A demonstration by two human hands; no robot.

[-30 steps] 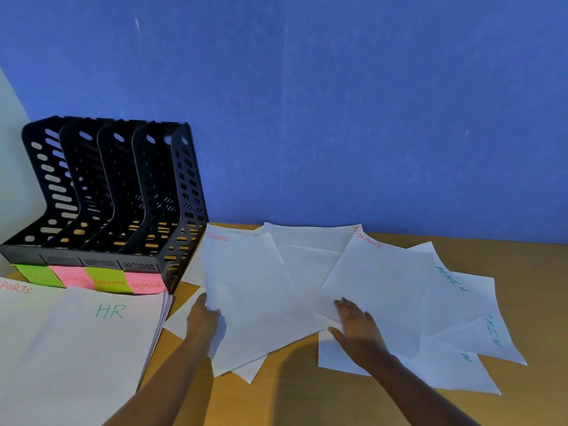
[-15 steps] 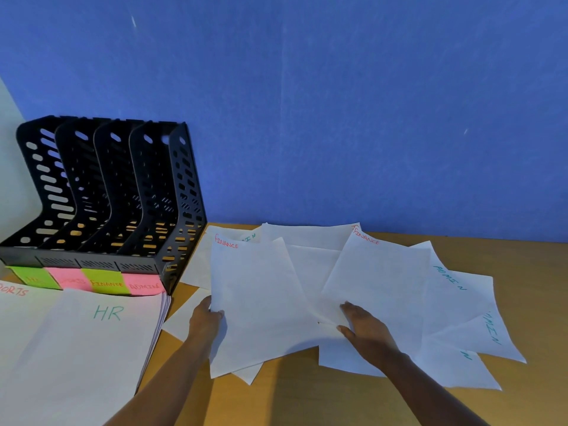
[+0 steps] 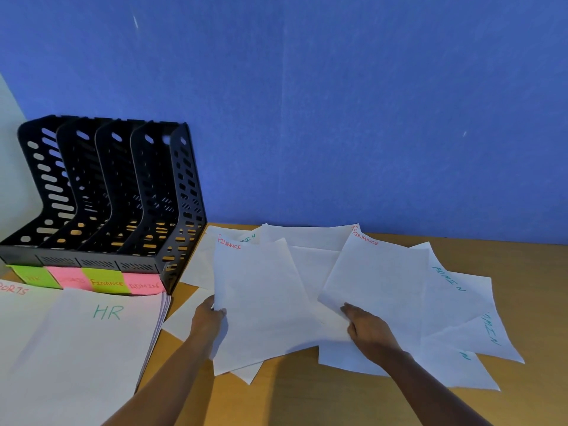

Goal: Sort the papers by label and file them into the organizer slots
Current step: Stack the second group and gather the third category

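A black organizer (image 3: 184, 210) with several slots stands at the left; sticky notes (image 3: 107, 281) on its front read HR, FINANCE and ADMIN. Loose white papers lie spread over the table. My left hand (image 3: 207, 318) pinches the left edge of a FINANCE sheet (image 3: 261, 302). My right hand (image 3: 367, 329) pinches the lower left corner of a second FINANCE sheet (image 3: 378, 278). Sheets marked ADMIN (image 3: 458, 296) lie further right.
A stack of papers topped by an HR sheet (image 3: 86, 348) lies in front of the organizer, beside a sheet ending in "ORTS" (image 3: 12, 305). A blue wall (image 3: 338, 118) rises behind the wooden table (image 3: 307, 398).
My left hand has shifted its FINANCE sheet to the right. My right hand went from lying flat on the second FINANCE sheet to pinching its corner and lifting it slightly.
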